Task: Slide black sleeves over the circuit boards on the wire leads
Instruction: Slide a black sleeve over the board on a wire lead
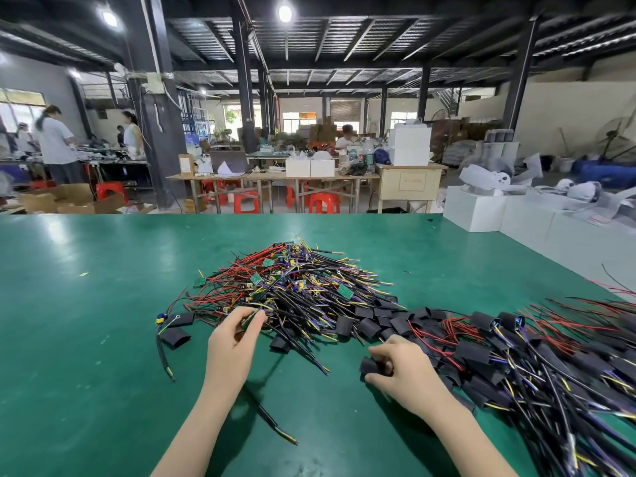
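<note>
Green table [103, 304]: left hand [234, 342] hides its circuit board.

Two bare forearms reach forward from the bottom edge. The left hand [231, 342] stretches ahead, thumb and forefinger pinched together at the fingertips. The right hand [401, 368] sits lower and nearer, knuckles up, fingers curled inward around something small and dark
</note>
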Tool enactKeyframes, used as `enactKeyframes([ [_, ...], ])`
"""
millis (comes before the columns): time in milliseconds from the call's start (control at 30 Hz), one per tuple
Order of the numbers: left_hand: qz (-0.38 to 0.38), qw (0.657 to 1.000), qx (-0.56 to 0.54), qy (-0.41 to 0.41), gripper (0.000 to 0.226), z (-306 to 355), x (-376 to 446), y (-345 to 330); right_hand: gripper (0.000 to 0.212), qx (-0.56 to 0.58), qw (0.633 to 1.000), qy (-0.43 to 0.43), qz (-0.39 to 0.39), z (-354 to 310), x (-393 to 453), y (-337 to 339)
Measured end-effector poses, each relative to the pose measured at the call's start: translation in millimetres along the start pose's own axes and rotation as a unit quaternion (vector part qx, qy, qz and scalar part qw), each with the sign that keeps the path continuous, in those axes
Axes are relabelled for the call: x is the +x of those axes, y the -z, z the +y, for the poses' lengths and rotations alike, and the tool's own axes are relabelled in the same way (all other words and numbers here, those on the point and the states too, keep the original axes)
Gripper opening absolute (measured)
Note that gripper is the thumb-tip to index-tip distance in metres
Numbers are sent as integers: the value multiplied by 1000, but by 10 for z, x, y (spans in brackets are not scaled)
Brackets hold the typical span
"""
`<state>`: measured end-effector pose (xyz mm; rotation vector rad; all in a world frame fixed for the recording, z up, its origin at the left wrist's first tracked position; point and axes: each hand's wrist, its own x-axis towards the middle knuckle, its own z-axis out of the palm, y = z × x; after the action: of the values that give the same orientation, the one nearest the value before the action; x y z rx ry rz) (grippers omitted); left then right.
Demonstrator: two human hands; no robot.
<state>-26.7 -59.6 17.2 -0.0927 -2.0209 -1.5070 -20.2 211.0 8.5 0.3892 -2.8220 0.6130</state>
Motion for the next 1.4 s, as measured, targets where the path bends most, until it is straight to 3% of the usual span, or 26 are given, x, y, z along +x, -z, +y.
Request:
enactKeyframes([
  [167, 29, 990, -137, 31, 16, 71, 23, 148, 13, 85, 995, 14, 56, -25, -35, 56],
  [333, 36, 950, -289, 110, 29, 114, 79, 155, 19, 173, 976, 32, 129, -93, -30, 79],
  [500, 40, 909, -395, 124, 14, 206, 100, 170, 23, 204, 967, 54, 145, -90, -32, 56],
  [733, -29, 920, -371, 122, 17, 291, 14, 82, 27, 239, 955, 87, 154, -121, -27, 39],
  [1067, -34, 911, -386, 137, 18, 314, -2, 86, 29, 230, 961, 71, 134, -93, -38, 13],
  [1233, -38, 910, -388, 139, 16, 313, -4, 61, 42, 233, 958, 94, 136, -140, -49, 34],
  [1400, -39, 917, -373, 138, 16, 261, 8, 60, 32, 254, 953, 106, 128, -153, -58, 57],
])
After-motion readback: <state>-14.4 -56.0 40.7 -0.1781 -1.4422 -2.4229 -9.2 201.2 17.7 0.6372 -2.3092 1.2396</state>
